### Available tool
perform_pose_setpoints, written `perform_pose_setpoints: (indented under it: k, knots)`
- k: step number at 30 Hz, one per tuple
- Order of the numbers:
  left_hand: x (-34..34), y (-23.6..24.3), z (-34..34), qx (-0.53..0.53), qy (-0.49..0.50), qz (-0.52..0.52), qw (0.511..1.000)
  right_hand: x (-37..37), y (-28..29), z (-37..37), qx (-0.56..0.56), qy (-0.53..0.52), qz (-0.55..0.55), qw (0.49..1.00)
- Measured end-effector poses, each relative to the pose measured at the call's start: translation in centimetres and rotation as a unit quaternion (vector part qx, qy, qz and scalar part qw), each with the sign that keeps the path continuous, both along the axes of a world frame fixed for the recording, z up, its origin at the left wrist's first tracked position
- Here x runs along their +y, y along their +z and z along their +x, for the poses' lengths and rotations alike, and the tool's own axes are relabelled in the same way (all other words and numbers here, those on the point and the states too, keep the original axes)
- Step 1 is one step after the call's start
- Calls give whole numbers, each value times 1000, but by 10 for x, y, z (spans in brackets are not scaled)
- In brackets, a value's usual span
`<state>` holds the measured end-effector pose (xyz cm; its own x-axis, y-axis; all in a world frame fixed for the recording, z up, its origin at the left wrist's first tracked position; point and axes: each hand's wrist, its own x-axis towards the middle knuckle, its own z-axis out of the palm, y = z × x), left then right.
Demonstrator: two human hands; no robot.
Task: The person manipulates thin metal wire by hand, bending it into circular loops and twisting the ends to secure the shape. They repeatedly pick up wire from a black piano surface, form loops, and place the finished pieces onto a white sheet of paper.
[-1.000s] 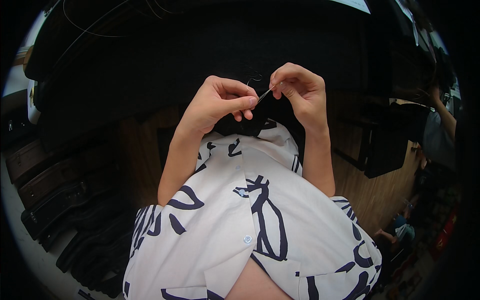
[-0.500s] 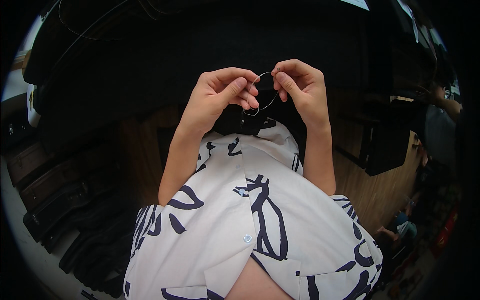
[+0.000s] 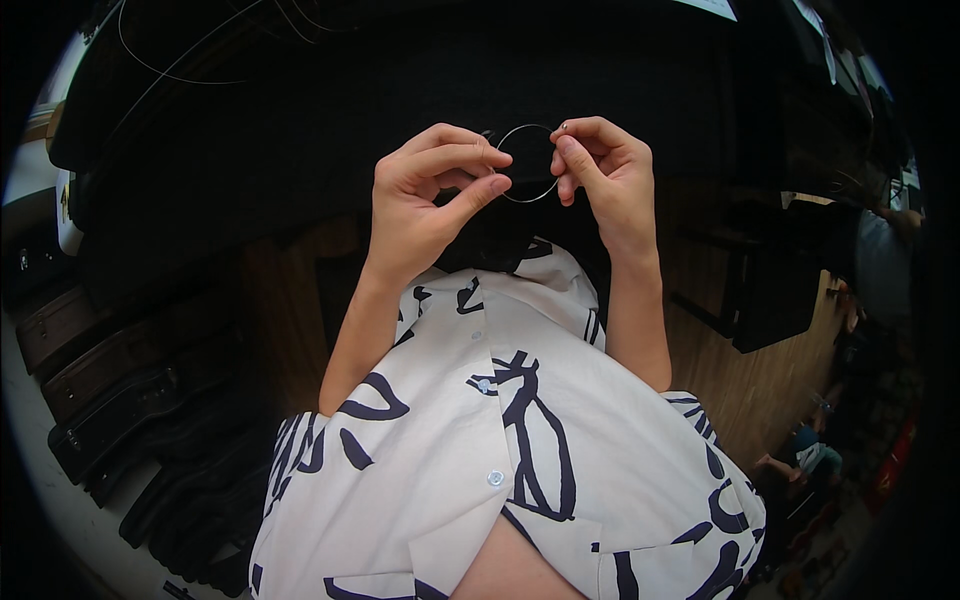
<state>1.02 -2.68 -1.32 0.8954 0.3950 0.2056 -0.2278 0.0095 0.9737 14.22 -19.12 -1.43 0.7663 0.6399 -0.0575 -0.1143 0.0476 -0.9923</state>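
My left hand (image 3: 425, 200) and my right hand (image 3: 612, 185) are raised over my lap, facing each other. Between them is a thin silvery wire or string (image 3: 523, 127) curved into a round loop, with a tiny bright piece at the right fingertips. My right thumb and forefinger pinch this end. My left fingers are curled on the loop's left side; their exact contact point is partly hidden. I wear a white shirt (image 3: 540, 420) with dark line patterns.
A black surface (image 3: 400, 70) lies ahead, with loose thin wires (image 3: 180, 76) at upper left. Dark cases (image 3: 110, 380) line the left side. Black furniture (image 3: 770, 300) stands on the wooden floor (image 3: 750, 390) at right. Other people (image 3: 880, 260) are partly visible along the right edge.
The wire has widened from a narrow length into a round loop, now raised higher. My left hand has shifted upward and its fingers have repositioned; my right hand has moved slightly up and right.
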Motion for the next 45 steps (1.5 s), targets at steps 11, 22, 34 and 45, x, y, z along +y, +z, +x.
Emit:
perform_pose_setpoints:
  k: [11,22,34,45]
  knots:
    - [-6,-4,5,-22,40,70,997,-2,-4,1,4,-4,9,1000]
    - [-12,-10,2,-12,38,-83,996,-4,-8,2,-6,-5,32,999]
    - [-4,-16,4,130,-69,-192,970,-5,-13,4,-110,52,138,983]
    - [3,-5,2,259,-186,-109,942,-4,-8,1,-132,62,131,981]
